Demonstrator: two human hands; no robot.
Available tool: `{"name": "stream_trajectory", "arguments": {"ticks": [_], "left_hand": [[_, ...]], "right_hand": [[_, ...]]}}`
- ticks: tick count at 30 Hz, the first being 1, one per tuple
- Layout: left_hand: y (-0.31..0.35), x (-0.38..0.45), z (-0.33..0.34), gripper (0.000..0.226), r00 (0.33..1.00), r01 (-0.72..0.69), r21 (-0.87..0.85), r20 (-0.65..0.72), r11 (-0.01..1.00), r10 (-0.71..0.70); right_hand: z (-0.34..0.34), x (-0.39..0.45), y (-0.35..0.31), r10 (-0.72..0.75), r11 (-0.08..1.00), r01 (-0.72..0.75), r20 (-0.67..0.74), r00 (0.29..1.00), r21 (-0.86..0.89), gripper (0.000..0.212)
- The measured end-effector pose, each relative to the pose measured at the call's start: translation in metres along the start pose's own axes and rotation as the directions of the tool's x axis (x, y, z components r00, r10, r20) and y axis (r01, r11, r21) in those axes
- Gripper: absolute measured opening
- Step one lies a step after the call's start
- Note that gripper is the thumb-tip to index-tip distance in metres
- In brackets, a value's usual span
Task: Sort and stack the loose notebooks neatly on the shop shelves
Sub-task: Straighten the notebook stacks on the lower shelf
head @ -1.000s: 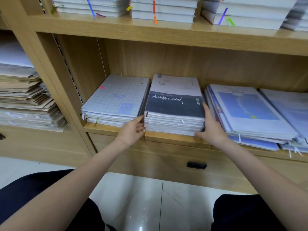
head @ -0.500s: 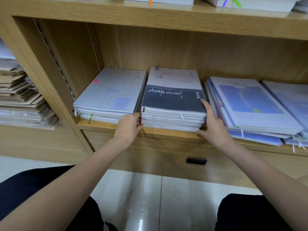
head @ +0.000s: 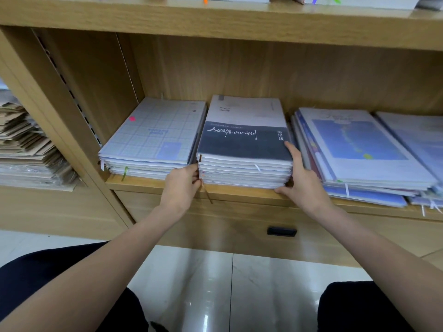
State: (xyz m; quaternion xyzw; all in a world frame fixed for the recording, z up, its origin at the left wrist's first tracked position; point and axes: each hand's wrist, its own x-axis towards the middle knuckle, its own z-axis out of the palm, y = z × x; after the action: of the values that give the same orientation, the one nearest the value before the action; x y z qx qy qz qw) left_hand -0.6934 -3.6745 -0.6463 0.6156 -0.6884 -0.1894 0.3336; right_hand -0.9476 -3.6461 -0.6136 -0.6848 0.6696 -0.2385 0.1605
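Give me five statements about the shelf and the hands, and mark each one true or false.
1. Both hands press the sides of the dark-banded stack. True.
2. The grid-cover stack lies to the right of it. False: it lies to the left.
3. The left hand is at the stack's front left corner. True.
4. The drawer handle sits above the shelf board. False: it is below.
5. The right hand lifts a blue notebook off the blue-cover stack. False: it only flanks the middle stack.
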Motion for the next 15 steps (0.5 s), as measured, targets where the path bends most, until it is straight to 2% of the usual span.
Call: {"name": "stream_trajectory", "arguments": {"ticks": [5,9,15], "left_hand": [[-0.0012,-0.0016,0.0016,0.024,0.999,-0.040,-0.022,-0.038,0.999,0.039],[0.0006,-0.0027,0.0019,0.026,0.999,-0.011,-0.084,-0.050,0.996,0.006],[0.0084,0.0007,-0.0041,0.029,0.998,0.063,-0.083,0.036,0.995,-0.061]], "right_hand": [[-0.0010,0.0006,-0.0008,-0.015,0.999,0.016,-0.019,1.000,0.030,0.106],[-0.0005,-0.0001,-0.0016,-0.023,0.999,0.024,-0.030,0.999,0.037,0.104],[-0.0007,0.0029,-0.0018,0.006,1.000,-0.006,-0.009,1.000,0.017,0.107]]}}
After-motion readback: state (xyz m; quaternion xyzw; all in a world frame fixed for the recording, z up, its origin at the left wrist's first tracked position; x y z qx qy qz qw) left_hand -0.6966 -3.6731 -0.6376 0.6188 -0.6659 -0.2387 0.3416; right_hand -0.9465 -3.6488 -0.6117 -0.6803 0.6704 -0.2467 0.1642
